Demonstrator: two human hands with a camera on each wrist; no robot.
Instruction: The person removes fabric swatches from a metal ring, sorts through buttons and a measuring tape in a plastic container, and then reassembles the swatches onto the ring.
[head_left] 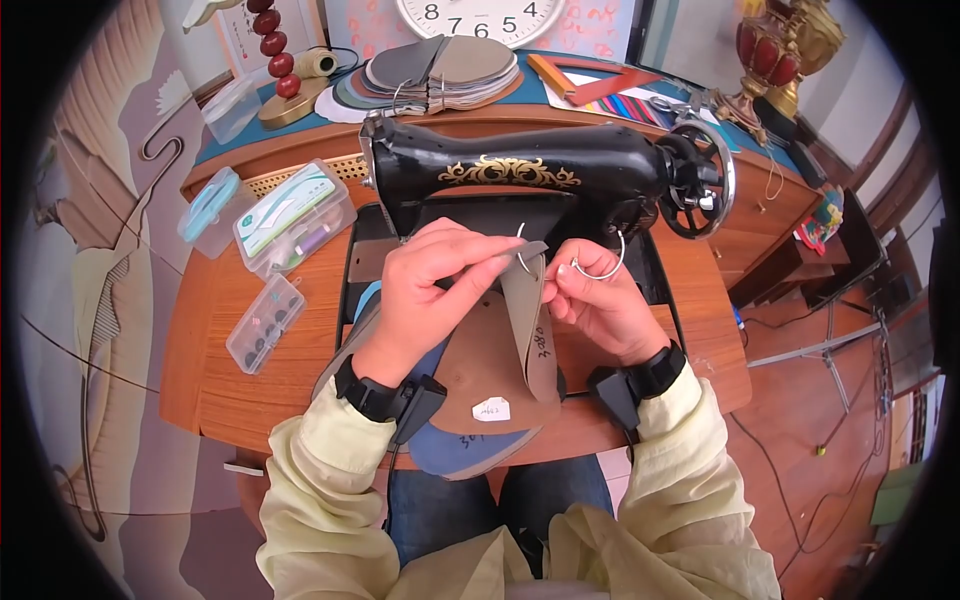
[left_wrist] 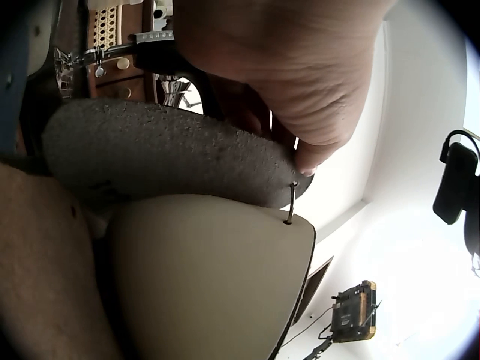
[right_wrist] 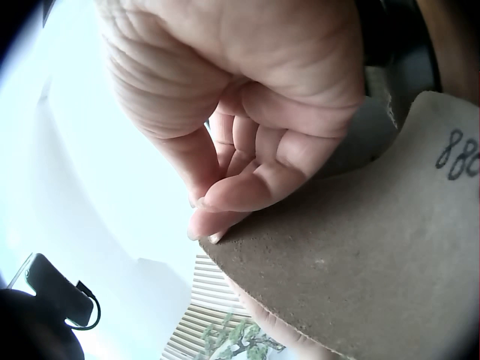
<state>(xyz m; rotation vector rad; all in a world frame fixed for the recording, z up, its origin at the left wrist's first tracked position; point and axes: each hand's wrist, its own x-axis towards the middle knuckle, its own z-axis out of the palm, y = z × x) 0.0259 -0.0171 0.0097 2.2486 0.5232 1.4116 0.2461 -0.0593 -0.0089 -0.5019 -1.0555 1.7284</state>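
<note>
My left hand pinches the narrow end of a dark grey piece, thumb against fingers. An opened metal ring has one arm at that end; in the left wrist view, a metal rod passes through holes in the grey piece and a beige piece. My right hand pinches the ring at the right, fingertips beside the corner of a brown piece with handwritten figures. Its fingers hide part of the ring. More flat pieces hang below, including a brown one with a white label.
Behind my hands stands a black sewing machine with a handwheel at its right. Clear plastic boxes lie on the table at the left. A stack of flat pieces, a clock and a red-framed item are at the back.
</note>
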